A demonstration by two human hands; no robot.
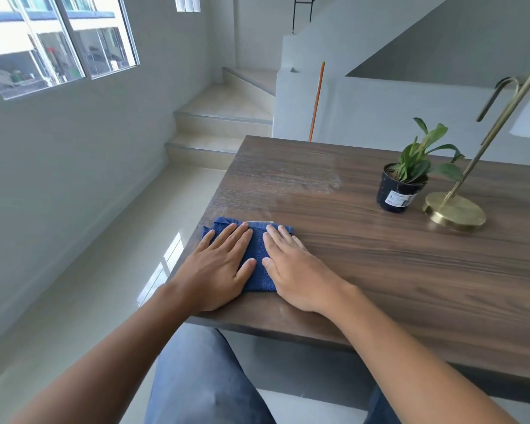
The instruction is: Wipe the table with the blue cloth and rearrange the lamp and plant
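While both palms lie flat on the blue cloth (257, 270), the left hand (218, 270) and the right hand (294, 270) press it with straight, spread fingers and curl round nothing, so neither grip is closed on the fabric; it is pinned to the bench (410, 286) under open palms. The cloth sits folded at the near left corner of the bench, its left edge close to the bench's side edge. It looks like soft terry towelling: light, limp, likely to bunch or unfold if dragged by one corner, so flat pressure over the middle of the fold seems the sound way to drive it. Beyond the cloth a pale, streaky film (288, 175) covers the far left part of the wood, which suggests wiping is under way and not finished. The plant (410, 172), in a small dark plastic pot with a label, stands well apart to the right; it is probably light and top-heavy with tender leaves, best taken round the pot wall. Just beside it the lamp (455, 211) rests on a round brass base, likely heavy; its thin slanted stem looks less trustworthy to lift by than the base.
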